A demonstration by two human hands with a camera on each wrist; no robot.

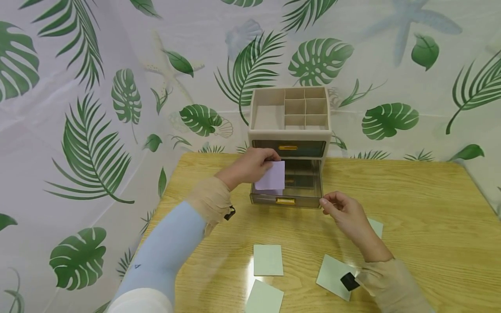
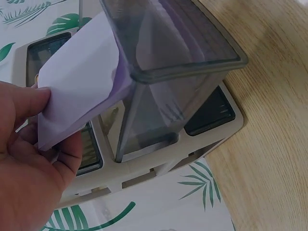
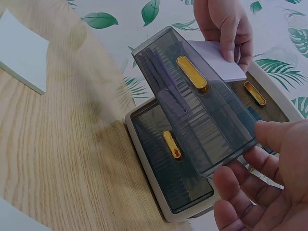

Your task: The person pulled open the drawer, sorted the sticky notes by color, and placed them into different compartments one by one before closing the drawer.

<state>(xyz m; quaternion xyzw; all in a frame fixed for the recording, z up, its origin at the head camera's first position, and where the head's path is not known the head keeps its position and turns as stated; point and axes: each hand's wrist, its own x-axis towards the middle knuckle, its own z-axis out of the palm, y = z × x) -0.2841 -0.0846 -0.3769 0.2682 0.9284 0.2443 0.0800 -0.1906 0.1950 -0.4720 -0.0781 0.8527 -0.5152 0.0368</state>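
My left hand [image 1: 253, 166] pinches a purple paper pad [image 1: 275, 176] over the left part of a pulled-out, see-through drawer [image 1: 301, 191]. In the left wrist view the pad [image 2: 79, 72] tilts against the drawer's rim, between thumb and fingers of the left hand [image 2: 33, 144]. More purple paper [image 3: 163, 79] shows through the drawer front in the right wrist view. My right hand [image 1: 346, 213] holds the drawer's front right corner between thumb and fingers; the right wrist view shows that hand [image 3: 269, 178] at the same corner.
The beige organizer [image 1: 288, 135] stands at the table's back edge, with an open-topped compartment tray above its closed upper drawer [image 1: 309, 148]. Several pale green pads lie on the wooden table [image 1: 422, 217], among them one in front [image 1: 268, 260] and one by the right wrist [image 1: 332, 276].
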